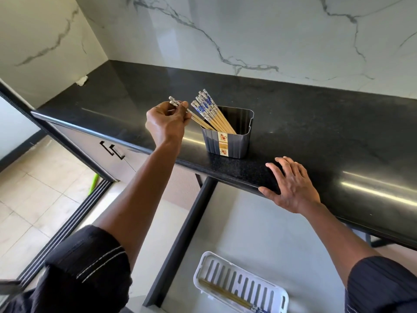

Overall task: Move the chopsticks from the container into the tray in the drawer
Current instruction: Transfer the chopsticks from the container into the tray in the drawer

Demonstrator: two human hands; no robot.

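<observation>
A dark ribbed container [230, 143] stands on the black counter and holds several wooden chopsticks [211, 111] with blue-and-white tops, leaning left. My left hand [165, 125] pinches the tops of two chopsticks [196, 118] whose lower ends are still inside the container. My right hand [291, 186] rests flat on the counter's front edge, fingers spread. Below, in the open drawer, lies a white slotted tray [239, 281] with chopsticks [228, 294] lying along its near side.
The black counter [316, 123] runs along a white marble wall. The open drawer [259, 227] has a pale grey floor and a dark left rim. Cabinet doors with black handles [112, 150] are at left, above a tiled floor.
</observation>
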